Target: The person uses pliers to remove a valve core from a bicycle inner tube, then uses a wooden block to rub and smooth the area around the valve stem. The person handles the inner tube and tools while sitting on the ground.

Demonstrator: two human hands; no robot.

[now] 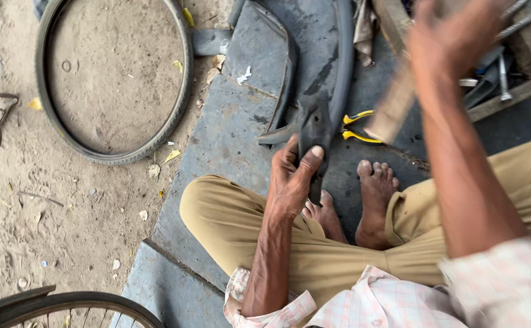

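I sit barefoot on a dark stone slab (217,140). My left hand (292,176) pinches a black rubber inner tube (317,115) against the slab, thumb on top of it. The tube runs away from me in a long loop towards the top of the view. My right hand (453,30) is raised at the upper right and blurred; it grips a flat wooden piece (393,106) that slants down towards the tube. Yellow-handled pliers (356,126) lie just right of the tube, partly behind the wood.
A bicycle tyre (104,152) lies on the sandy ground at the upper left. Another wheel (71,304) shows at the bottom left, and part of one at the left edge. A wooden tray (508,91) with metal tools sits at the upper right.
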